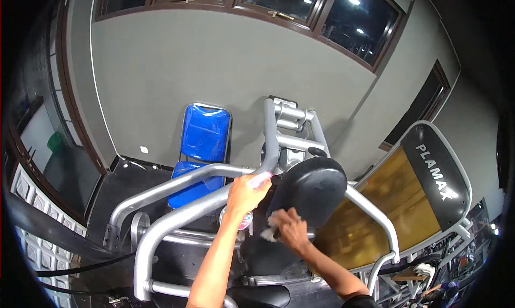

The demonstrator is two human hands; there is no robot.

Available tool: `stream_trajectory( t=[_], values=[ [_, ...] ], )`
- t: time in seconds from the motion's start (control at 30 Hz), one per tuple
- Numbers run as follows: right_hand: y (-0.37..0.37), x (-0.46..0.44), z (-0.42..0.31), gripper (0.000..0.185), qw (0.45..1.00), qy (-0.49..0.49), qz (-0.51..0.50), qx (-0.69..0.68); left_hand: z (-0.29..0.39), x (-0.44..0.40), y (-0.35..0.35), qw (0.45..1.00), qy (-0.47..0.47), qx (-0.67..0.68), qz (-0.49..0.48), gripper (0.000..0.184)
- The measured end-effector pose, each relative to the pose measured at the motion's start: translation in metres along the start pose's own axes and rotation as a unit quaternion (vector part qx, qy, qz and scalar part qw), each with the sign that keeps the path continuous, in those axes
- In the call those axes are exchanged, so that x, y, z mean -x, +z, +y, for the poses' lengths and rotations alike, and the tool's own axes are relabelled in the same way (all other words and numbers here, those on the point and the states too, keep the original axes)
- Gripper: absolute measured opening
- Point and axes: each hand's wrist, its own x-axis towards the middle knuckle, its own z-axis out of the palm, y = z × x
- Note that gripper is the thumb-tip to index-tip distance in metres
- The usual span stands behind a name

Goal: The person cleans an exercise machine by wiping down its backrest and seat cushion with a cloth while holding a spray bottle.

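Observation:
My left hand is closed around the neck of a spray bottle with a white and pink nozzle; part of its body shows below my wrist. It is beside the silver frame tube of an exercise machine. My right hand has its fingers bent over a whitish cloth, at the lower left edge of the black backrest pad. Below the hands, a black seat pad shows at the bottom of the view.
A blue chair stands against the grey wall behind the machine. To the right rises a yellow-brown panel marked PLAMAX. Silver tubes curve on both sides, and a glass door is at the left.

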Motion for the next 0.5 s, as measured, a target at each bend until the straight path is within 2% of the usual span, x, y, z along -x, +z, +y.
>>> stream_trajectory(
  t=[0.07,0.13,0.27,0.4,0.5],
  values=[
    [0.035,0.022,0.007,0.033,0.999,-0.035,-0.006,-0.002,0.0,0.001,0.003,1.0,-0.012,-0.006,-0.018,0.027],
    [0.031,0.024,0.014,0.039,0.998,-0.018,0.044,-0.05,0.0,0.003,0.006,1.0,-0.005,0.019,-0.018,0.026],
    [-0.009,0.006,0.023,0.062,0.981,0.071,0.16,-0.078,-0.006,0.001,0.018,0.998,0.0,0.029,-0.056,0.029],
    [0.002,0.006,0.023,0.057,0.968,0.076,0.206,-0.123,-0.012,0.002,0.03,0.996,0.008,0.029,-0.086,0.029],
    [0.024,0.027,0.016,0.051,0.975,0.081,0.151,-0.139,-0.001,0.01,0.029,0.991,0.039,0.021,-0.126,0.024]
  ],
)
